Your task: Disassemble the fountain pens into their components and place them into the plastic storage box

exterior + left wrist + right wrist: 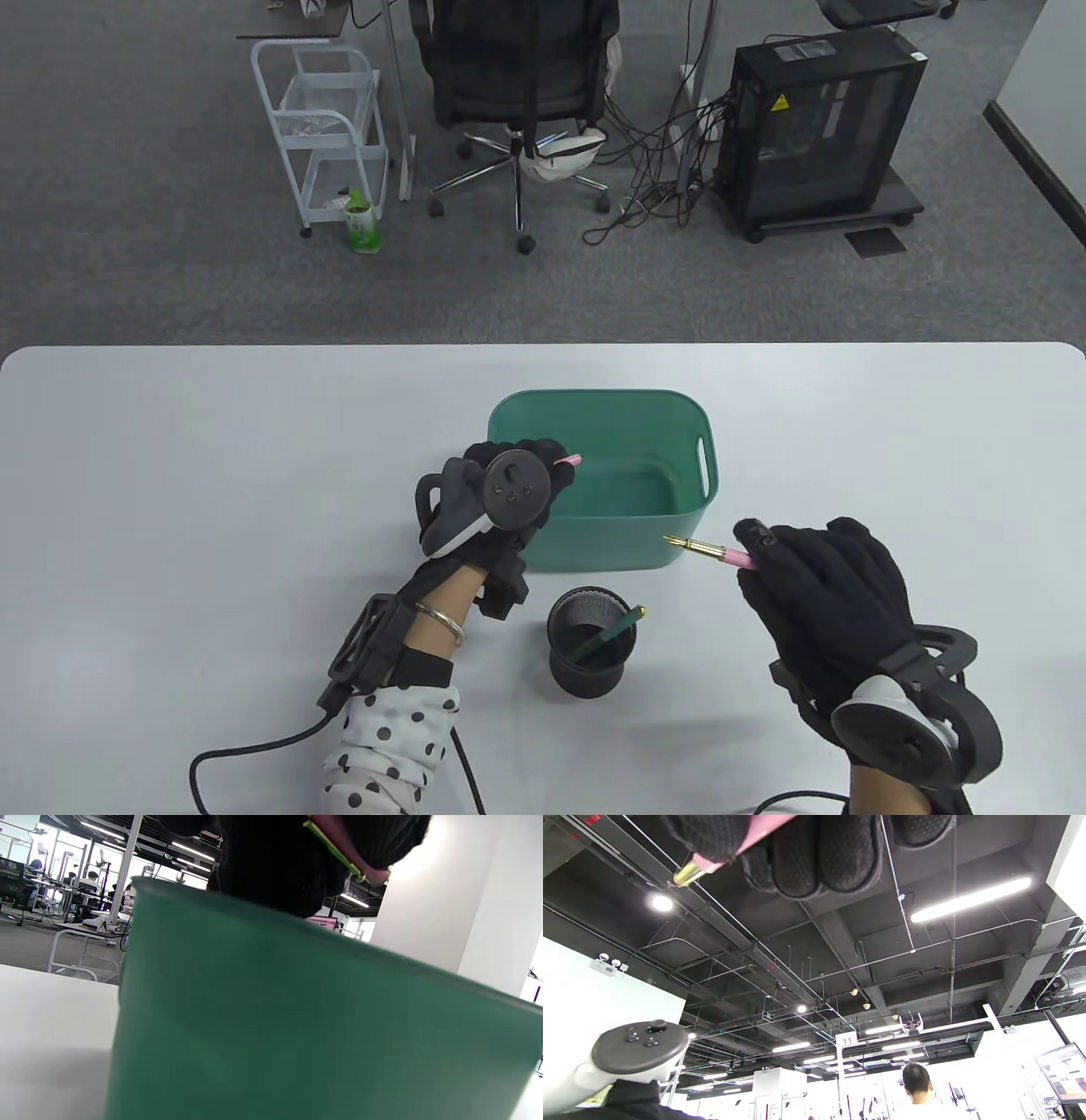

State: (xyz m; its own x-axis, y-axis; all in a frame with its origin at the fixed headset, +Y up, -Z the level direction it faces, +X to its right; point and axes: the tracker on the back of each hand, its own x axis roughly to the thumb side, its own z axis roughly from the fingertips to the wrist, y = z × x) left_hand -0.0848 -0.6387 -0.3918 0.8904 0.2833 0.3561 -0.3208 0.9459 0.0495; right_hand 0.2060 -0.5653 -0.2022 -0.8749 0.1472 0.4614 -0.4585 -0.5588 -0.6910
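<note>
The left hand (509,488) holds a pink pen cap with a gold clip (568,460) in curled fingers over the near left corner of the green plastic storage box (674,543). Right of the box, the right hand (827,594) pinches the pink pen body with its gold nib (708,552), nib toward the box. Just in front of the box, a black mesh pen cup (591,645) contains a green pen (611,635)

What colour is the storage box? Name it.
Green: the storage box shows best in the table view.
</note>
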